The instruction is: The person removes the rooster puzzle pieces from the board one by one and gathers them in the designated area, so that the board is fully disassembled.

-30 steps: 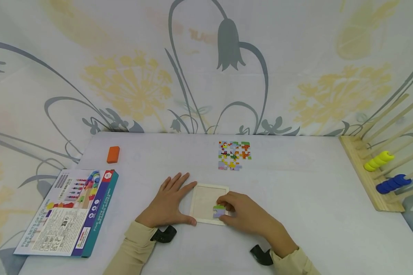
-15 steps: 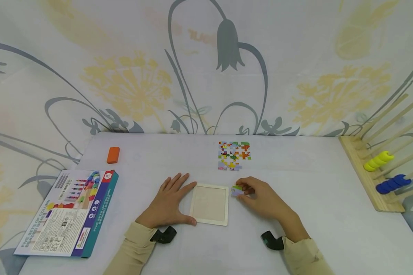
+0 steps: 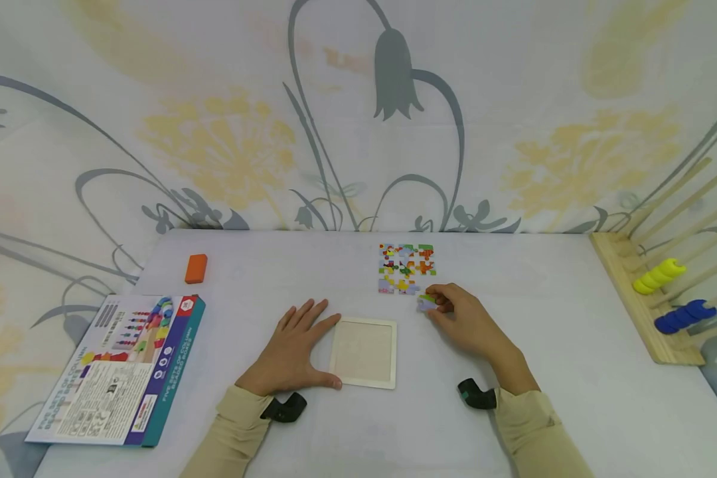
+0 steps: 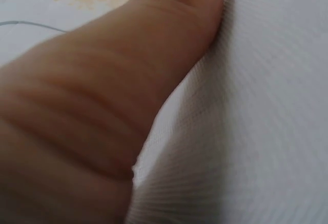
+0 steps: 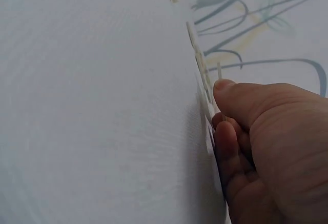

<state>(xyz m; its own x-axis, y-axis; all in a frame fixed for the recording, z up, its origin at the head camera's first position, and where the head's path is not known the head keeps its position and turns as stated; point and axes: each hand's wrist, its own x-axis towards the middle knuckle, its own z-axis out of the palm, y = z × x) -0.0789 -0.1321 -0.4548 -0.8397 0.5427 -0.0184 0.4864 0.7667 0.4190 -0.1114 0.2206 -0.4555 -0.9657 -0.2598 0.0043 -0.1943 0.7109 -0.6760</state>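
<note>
In the head view my right hand (image 3: 463, 318) pinches a puzzle piece (image 3: 426, 303), lilac with a green edge, between thumb and fingers. The piece is close to the lower right corner of a block of joined puzzle pieces (image 3: 405, 268), whose bottom row is shorter than the rows above. My left hand (image 3: 295, 352) lies with fingers spread at the left side of a square wooden frame tray (image 3: 392, 355), thumb and index finger at its edge. The right wrist view shows the right thumb (image 5: 230, 93) and fingers around the piece's thin edge (image 5: 219, 72).
At the left lies a boxed bead toy set (image 3: 116, 372), with an orange block (image 3: 196, 269) behind it. A wooden bead rack (image 3: 651, 305) with upright rods and yellow and blue beads stands at the right edge of the white table (image 3: 514, 265).
My right hand has lifted the puzzle piece off the tray's right side and carried it up and right to the joined pieces. My left hand has stayed still.
</note>
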